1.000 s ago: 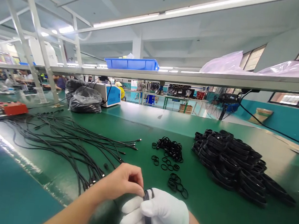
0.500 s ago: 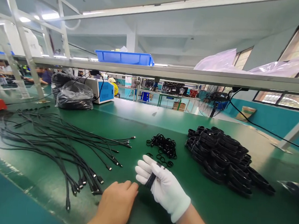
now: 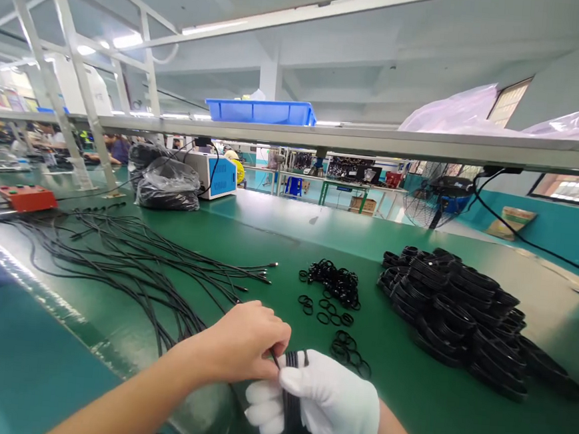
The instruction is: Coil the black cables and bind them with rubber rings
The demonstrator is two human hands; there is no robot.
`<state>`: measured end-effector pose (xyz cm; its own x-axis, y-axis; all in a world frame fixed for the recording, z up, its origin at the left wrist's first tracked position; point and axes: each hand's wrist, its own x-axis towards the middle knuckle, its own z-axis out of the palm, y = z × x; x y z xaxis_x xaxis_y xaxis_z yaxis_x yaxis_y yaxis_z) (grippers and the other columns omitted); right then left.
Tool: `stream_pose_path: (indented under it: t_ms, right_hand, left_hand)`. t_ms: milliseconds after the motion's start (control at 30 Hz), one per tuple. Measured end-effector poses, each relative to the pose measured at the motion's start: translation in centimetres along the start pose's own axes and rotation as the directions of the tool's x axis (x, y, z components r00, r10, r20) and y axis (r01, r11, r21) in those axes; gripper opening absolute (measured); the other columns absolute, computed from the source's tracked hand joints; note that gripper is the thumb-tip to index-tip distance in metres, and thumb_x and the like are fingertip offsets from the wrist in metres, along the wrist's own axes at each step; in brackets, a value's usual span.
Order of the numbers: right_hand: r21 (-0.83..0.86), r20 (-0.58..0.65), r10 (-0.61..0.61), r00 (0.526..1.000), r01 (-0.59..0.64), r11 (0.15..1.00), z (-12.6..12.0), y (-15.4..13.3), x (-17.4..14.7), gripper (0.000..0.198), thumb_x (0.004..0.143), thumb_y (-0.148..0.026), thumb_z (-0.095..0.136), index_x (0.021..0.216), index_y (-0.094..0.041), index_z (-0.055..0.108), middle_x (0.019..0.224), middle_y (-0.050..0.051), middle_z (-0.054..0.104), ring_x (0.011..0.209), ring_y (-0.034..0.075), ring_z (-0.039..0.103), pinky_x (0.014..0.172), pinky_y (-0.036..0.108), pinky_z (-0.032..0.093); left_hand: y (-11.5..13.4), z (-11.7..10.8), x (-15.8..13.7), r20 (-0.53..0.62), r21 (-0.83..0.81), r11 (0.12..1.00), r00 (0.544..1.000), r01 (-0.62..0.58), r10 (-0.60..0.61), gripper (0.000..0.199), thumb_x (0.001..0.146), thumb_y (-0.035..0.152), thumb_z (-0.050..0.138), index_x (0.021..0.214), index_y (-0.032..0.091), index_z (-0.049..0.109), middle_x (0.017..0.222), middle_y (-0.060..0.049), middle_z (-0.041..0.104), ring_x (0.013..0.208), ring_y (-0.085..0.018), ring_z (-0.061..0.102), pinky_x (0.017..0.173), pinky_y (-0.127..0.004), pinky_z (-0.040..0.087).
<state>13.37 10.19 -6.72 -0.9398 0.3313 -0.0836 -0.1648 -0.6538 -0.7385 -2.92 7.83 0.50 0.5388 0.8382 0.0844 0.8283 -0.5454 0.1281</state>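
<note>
My right hand (image 3: 338, 403), in a white glove, is closed around a coiled black cable (image 3: 292, 404), its turns lying across the gloved fingers. My bare left hand (image 3: 254, 341) pinches a short stretch of that black cable right at the coil's top, thumb close to the gloved thumb. Left of it, several loose black cables (image 3: 130, 258) with plug ends spread over the green table (image 3: 278, 239). Small black rings (image 3: 334, 281) are heaped beyond my hands, with several single rings (image 3: 349, 352) scattered nearer the glove.
To the right rises a big pile of coiled black cables (image 3: 452, 310). A red control box (image 3: 27, 198), a clear plastic bag (image 3: 169, 184) and a blue-and-white machine (image 3: 220, 177) stand at the back left. Overhead, a shelf (image 3: 356, 138) carries a blue tray (image 3: 260, 112).
My left hand has come up from the table to the coil and now pinches the cable. The gloved hand has turned and sunk slightly. The view has swung left.
</note>
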Motion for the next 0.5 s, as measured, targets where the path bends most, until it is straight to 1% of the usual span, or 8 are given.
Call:
stream_pose_path:
  t_ms: [67,133,233,300,333,367,433,500]
  right_hand:
    - [0.012,-0.001,0.081,0.997,-0.081,0.997,-0.3,0.7,0.2,0.051,0.058,-0.036,0.077,0.096,-0.006,0.060,0.082,0.012,0.063,0.075,0.022,0.063,0.072,0.038,0.044]
    - [0.013,-0.048,0.099,0.994,-0.098,0.995,-0.7,1.4,0.6,0.049,0.057,-0.033,0.077,0.094,-0.005,0.060,0.079,0.013,0.064,0.072,0.023,0.064,0.067,0.038,0.045]
    - [0.036,-0.122,0.043,0.992,-0.038,0.999,-1.2,1.8,1.1,0.040,0.061,-0.032,0.072,0.086,-0.003,0.062,0.070,0.011,0.064,0.062,0.022,0.064,0.059,0.036,0.046]
    - [0.067,-0.122,0.014,0.992,-0.006,0.998,-1.4,1.6,1.2,0.039,0.063,-0.034,0.070,0.084,-0.002,0.062,0.068,0.011,0.063,0.061,0.021,0.064,0.058,0.035,0.047]
    - [0.079,-0.102,0.011,0.995,-0.003,0.997,-1.4,1.5,1.2,0.040,0.064,-0.034,0.070,0.085,-0.002,0.062,0.068,0.011,0.064,0.062,0.021,0.064,0.058,0.035,0.047]
    - [0.092,-0.075,0.010,0.997,-0.003,0.996,-1.5,1.4,1.1,0.040,0.064,-0.034,0.070,0.085,-0.001,0.063,0.067,0.011,0.064,0.062,0.021,0.064,0.058,0.035,0.048]
    - [0.112,-0.018,0.020,1.000,-0.018,0.994,-1.5,1.3,0.9,0.040,0.065,-0.033,0.069,0.086,0.000,0.063,0.066,0.012,0.065,0.062,0.022,0.065,0.058,0.035,0.049]
    - [0.125,0.036,0.036,0.999,-0.040,0.991,-1.6,1.5,0.6,0.039,0.066,-0.032,0.068,0.088,0.000,0.064,0.068,0.013,0.067,0.064,0.023,0.067,0.058,0.035,0.051]
  left_hand:
    - [-0.8,0.0,0.3,0.050,-0.115,0.993,0.999,-0.004,0.010,0.020,0.064,0.025,0.077,0.070,0.020,0.058,0.066,0.008,0.062,0.069,-0.011,0.055,0.064,-0.022,0.036]
    - [-1.3,0.5,0.4,0.030,-0.174,0.984,0.998,-0.046,0.052,0.017,0.066,0.026,0.076,0.069,0.020,0.061,0.069,0.007,0.062,0.074,-0.012,0.055,0.069,-0.022,0.038]
    - [-1.3,1.5,-0.1,-0.239,-0.054,0.993,0.967,-0.103,0.088,0.003,0.076,0.021,0.068,0.076,0.021,0.065,0.088,0.000,0.064,0.091,-0.018,0.053,0.085,-0.032,0.036]
    - [-0.9,2.0,-0.6,-0.407,0.090,0.988,0.901,-0.123,0.149,0.012,0.083,0.013,0.056,0.083,0.020,0.066,0.097,-0.004,0.063,0.097,-0.021,0.050,0.088,-0.038,0.033]
    - [-0.7,2.2,-0.8,-0.437,0.147,0.979,0.879,-0.142,0.192,0.017,0.085,0.011,0.051,0.085,0.020,0.066,0.097,-0.005,0.063,0.096,-0.021,0.050,0.086,-0.038,0.034]
    - [-0.6,2.3,-0.9,-0.427,0.181,0.969,0.874,-0.170,0.233,0.020,0.086,0.010,0.048,0.085,0.020,0.066,0.094,-0.005,0.064,0.092,-0.021,0.051,0.083,-0.037,0.035]
    - [-0.4,2.3,-1.1,-0.343,0.169,0.963,0.904,-0.207,0.255,0.019,0.088,0.014,0.048,0.083,0.019,0.065,0.087,-0.004,0.064,0.081,-0.018,0.052,0.074,-0.033,0.037]
    - [-0.4,2.0,-1.0,-0.233,0.006,0.984,0.957,-0.178,0.174,0.016,0.087,0.018,0.051,0.079,0.018,0.065,0.080,-0.003,0.063,0.072,-0.015,0.052,0.066,-0.028,0.038]
